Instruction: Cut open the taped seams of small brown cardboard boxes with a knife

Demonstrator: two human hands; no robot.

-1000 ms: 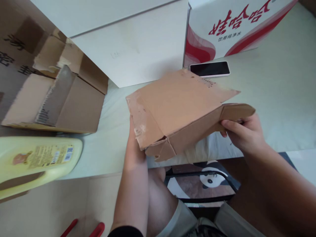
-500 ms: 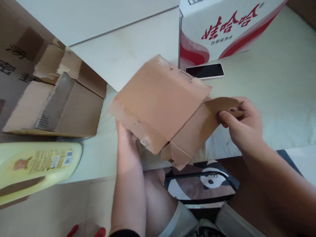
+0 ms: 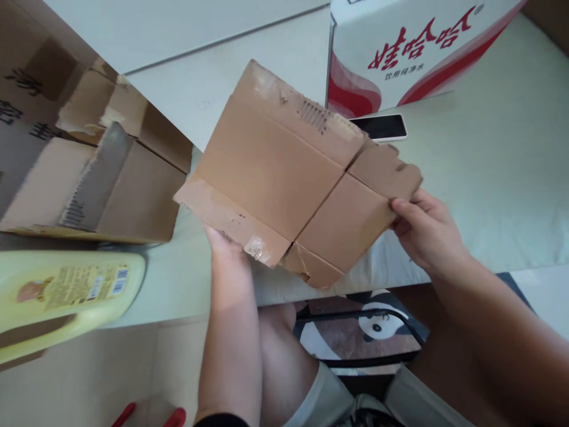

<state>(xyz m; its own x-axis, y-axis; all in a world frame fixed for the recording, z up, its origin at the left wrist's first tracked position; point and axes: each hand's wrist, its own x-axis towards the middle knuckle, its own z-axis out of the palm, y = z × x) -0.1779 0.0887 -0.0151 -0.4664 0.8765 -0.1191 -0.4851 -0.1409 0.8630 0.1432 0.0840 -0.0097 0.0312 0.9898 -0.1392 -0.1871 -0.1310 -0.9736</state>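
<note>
A brown cardboard box (image 3: 275, 172), collapsed, with torn flaps and creases, is held up tilted in front of me. My right hand (image 3: 429, 228) pinches its right edge, thumb on top and fingers beneath, beside a ragged flap at the upper right. Under the lower left edge is my left hand (image 3: 226, 243); the cardboard hides its fingers, and the box rests against it. Whitish tape remnants and scuffs mark the box's upper and lower flaps.
A white phone (image 3: 382, 127) lies behind the box, before a red-and-white carton (image 3: 400, 65). On the left stand an open brown carton (image 3: 137, 196) and a yellow jug (image 3: 89, 290). A white panel (image 3: 186, 95) stands behind. Below is a panda-patterned stool (image 3: 377, 326).
The box has tilted up and shifted left, showing more of its face. The right-hand flap, bent up before, now lies flatter, and my right hand has moved slightly down its edge.
</note>
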